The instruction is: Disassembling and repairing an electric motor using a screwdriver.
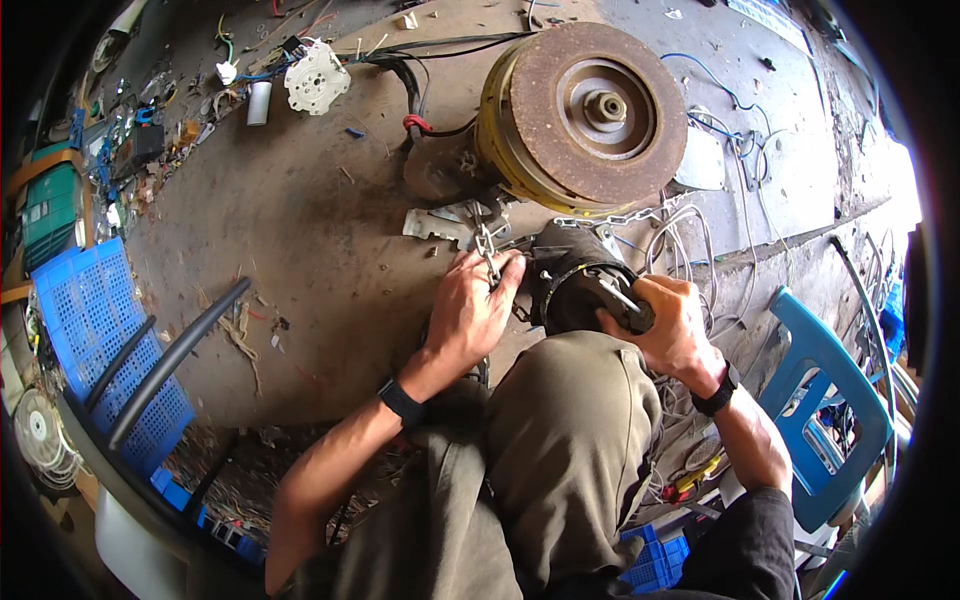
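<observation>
A dark, greasy cylindrical machine part (pixel 578 247) lies in front of my raised knee, with a band round it near its near end. My left hand (pixel 470 312) is closed on a metal chain (pixel 486 246), pinched between thumb and fingers left of the cylinder. At the cylinder's near end, my right hand (pixel 672 325) grips a small dark round end piece (pixel 637 318). A bright metal rod (pixel 617 291) shows beside its fingers. Beyond both hands stands a bench grinder (pixel 600 110) with a big rusty wheel and a yellow housing.
Black cables (pixel 440 45) run behind the grinder. A white round plate-like part (pixel 316 76) and a white capacitor-like cylinder (pixel 259 103) lie far left. Blue baskets (pixel 110 345) and a black chair arm (pixel 180 360) stand left; a blue plastic chair (pixel 835 410) stands right. Loose wires (pixel 690 225) spread near the chain.
</observation>
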Motion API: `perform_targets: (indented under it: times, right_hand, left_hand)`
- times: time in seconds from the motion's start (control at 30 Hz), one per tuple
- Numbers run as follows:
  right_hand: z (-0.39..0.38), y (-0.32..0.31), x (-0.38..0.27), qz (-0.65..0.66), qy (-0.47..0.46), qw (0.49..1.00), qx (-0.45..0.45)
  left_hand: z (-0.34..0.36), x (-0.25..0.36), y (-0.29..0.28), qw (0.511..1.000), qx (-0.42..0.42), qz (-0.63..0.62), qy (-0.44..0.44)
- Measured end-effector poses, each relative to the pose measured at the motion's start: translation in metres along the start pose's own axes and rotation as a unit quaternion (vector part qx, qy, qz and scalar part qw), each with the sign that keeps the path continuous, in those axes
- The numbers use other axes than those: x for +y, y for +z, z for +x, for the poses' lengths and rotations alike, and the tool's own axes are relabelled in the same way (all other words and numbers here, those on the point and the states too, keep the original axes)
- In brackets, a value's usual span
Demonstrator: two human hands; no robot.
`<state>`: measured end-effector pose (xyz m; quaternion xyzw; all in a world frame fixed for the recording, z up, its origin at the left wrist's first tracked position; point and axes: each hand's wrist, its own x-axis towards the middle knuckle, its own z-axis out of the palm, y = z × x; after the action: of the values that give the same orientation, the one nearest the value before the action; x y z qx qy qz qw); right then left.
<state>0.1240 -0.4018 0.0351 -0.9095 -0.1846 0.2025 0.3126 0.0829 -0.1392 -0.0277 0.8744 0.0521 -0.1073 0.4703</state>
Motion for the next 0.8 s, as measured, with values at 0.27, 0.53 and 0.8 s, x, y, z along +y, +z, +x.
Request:
perform_targets:
  times: [0.27, 0.53, 0.8]
  right_hand:
    - [-0.015, -0.005, 0.019, 0.009, 0.008, 1.0, 0.012]
    - [-0.018, -0.003, 0.021, -0.02, 0.027, 0.999, 0.014]
    - [-0.017, -0.007, -0.013, -0.047, 0.087, 0.995, 0.003]
  left_hand:
    - [0.008, 0.002, -0.004, 0.99, -0.062, -0.047, 0.114]
    - [0.009, -0.004, 0.0, 0.974, -0.095, -0.164, 0.122]
    - [0.001, -0.006, -0.001, 0.969, -0.084, -0.215, 0.085]
